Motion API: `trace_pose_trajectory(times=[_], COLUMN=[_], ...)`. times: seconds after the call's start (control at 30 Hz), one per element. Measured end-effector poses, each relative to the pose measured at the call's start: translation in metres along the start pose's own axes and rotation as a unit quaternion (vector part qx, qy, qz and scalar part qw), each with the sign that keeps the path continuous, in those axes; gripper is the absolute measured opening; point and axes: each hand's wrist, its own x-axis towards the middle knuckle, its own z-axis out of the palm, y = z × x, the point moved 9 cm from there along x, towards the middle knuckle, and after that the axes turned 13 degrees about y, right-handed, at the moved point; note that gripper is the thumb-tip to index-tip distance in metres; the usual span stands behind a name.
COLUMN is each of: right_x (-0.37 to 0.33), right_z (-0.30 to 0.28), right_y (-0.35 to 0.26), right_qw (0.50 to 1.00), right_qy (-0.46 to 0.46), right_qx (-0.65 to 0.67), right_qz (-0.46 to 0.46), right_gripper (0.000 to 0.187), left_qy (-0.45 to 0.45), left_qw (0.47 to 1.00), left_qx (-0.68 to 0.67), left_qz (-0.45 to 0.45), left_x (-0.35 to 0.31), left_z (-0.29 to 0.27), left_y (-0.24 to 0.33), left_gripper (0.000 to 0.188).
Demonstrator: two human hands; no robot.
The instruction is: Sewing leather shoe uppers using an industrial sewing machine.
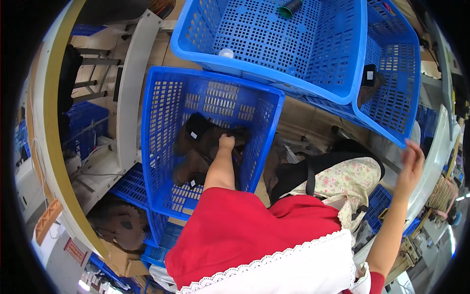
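My left hand [226,142] reaches down into a blue plastic basket [152,122], its fingers closed on one of the brown shoe uppers [211,138]. Several of these uppers lie in a loose pile on the basket floor, with dark linings and small white labels. My arm and the pile hide part of what the fingers grip. Off to the right, my right hand [412,161] is raised with its fingers stretched out and nothing in them. It is close to the lower corner of another blue basket [391,125] and slightly blurred.
A large lighter blue basket [274,73] stands ahead, holding a dark green thread cone [290,8] and a small white round item [226,53]. Left is a yellow-edged table [73,186]. Brown pieces [117,224] lie in a lower basket. Floral cloth [350,179] covers my lap.
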Motion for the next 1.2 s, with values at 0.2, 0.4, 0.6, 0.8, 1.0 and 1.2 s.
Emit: trace_pose_trajectory(times=[0.2,0.4,0.6,0.8,1.0,1.2], right_x=[-0.042,-0.047,-0.048,-0.046,-0.054,-0.055], right_z=[0.231,0.269,0.269,0.268,0.272,0.239], right_y=[-0.152,-0.132,-0.125,-0.136,-0.145,-0.128], right_qw=[0.939,0.906,0.906,0.906,0.91,0.93], right_qy=[-0.328,-0.417,-0.422,-0.42,-0.393,-0.33], right_qx=[0.093,0.054,0.016,0.045,0.073,0.082], right_qz=[-0.056,0.054,-0.014,-0.038,-0.115,-0.139], right_gripper=[0.014,0.013,0.015,0.017,0.019,0.017], left_qy=[0.026,-0.166,-0.049,0.022,0.014,-0.008], left_qw=[0.991,0.927,0.995,0.978,0.994,0.982], left_qx=[0.128,0.331,0.082,0.202,0.011,-0.035], left_qz=[0.003,0.066,-0.006,0.053,0.106,0.187], left_x=[0.032,0.072,0.095,0.064,0.004,-0.138], left_z=[-0.015,0.021,0.05,0.03,-0.121,-0.253], left_y=[-0.006,-0.027,-0.049,-0.059,0.022,0.216], left_gripper=[0.07,0.08,0.077,0.055,0.032,0.022])
